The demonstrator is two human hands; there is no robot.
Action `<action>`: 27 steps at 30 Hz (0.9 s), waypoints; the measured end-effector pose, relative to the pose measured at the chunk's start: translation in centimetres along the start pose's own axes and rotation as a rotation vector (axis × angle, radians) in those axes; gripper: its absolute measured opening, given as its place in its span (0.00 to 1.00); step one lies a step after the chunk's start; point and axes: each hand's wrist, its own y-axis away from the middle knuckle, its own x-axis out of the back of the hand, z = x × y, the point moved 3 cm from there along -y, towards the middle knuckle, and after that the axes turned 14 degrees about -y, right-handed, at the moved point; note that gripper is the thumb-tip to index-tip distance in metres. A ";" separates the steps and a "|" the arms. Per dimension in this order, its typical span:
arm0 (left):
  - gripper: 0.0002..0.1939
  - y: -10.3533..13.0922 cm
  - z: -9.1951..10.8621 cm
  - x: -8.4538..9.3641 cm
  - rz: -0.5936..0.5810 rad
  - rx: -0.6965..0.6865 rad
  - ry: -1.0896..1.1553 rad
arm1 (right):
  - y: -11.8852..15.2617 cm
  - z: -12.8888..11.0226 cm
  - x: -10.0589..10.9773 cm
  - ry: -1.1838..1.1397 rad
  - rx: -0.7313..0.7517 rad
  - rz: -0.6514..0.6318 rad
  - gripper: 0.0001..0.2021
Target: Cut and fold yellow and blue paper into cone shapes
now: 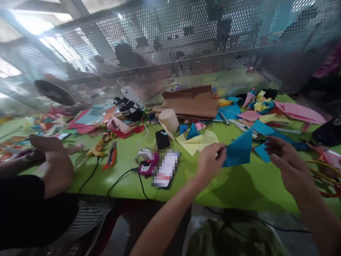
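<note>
A folded piece of blue paper is held above the green table by my left hand, whose fingers pinch its left edge. To the right of that paper, my right hand is raised with its fingers bent and apart, not touching the held piece. Behind it lie more blue sheets, partly covered by my right hand. Folded yellow paper with a blue piece on it rests beyond my left hand.
At left, a co-worker's arm rests over the table edge. Orange-handled cutter, yellow glue gun, phone, purple power block with cables, tape roll and brown paper occupy the middle. Perforated metal screen stands behind.
</note>
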 end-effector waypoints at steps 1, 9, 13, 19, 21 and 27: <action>0.11 -1.0 -0.1 0.3 0.031 0.103 0.135 | -1.3 -0.4 -0.7 -0.119 -0.023 -0.012 0.27; 0.12 -5.2 -1.2 -2.3 0.069 0.238 0.456 | -7.8 -0.8 -6.5 -0.329 -0.304 -0.140 0.23; 0.10 -5.1 -2.9 -4.3 0.030 0.269 0.541 | -8.0 1.8 -6.5 -0.374 -0.319 -0.068 0.21; 0.08 -4.4 -4.1 -5.5 -0.139 0.247 0.482 | -6.8 4.3 -7.0 -0.397 -0.405 -0.140 0.19; 0.07 -4.1 -4.0 -5.3 -0.183 0.206 0.456 | -6.6 4.3 -7.0 -0.409 -0.436 -0.146 0.18; 0.06 -3.6 -3.4 -4.7 -0.259 0.162 0.385 | -7.1 4.0 -5.8 -0.398 -0.352 -0.049 0.16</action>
